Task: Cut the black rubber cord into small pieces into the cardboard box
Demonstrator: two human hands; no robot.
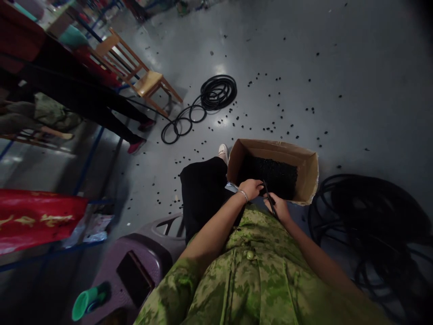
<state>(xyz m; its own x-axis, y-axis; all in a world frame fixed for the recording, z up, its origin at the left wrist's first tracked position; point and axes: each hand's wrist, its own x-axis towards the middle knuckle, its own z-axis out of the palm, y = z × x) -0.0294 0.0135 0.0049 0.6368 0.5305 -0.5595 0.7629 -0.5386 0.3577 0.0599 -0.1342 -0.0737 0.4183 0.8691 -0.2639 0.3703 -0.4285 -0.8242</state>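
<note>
My left hand point(251, 187), with a bracelet at the wrist, is closed around the end of a thin black rubber cord point(267, 193) at the near edge of a cardboard box point(309, 174). My right hand point(278, 208) is closed on the same cord and on a dark tool that I cannot make out clearly. The box sits on the floor in front of my knees and is filled with small black cut pieces point(274, 174). My black trouser leg point(203, 189) lies to the left of the box.
A heap of black cord point(368, 216) lies at the right, coiled black rings point(213, 97) lie ahead on the grey floor among scattered black bits. A wooden chair point(142, 74) and another person's legs point(111, 117) are at the left. A purple plastic stool point(142, 257) holds a phone.
</note>
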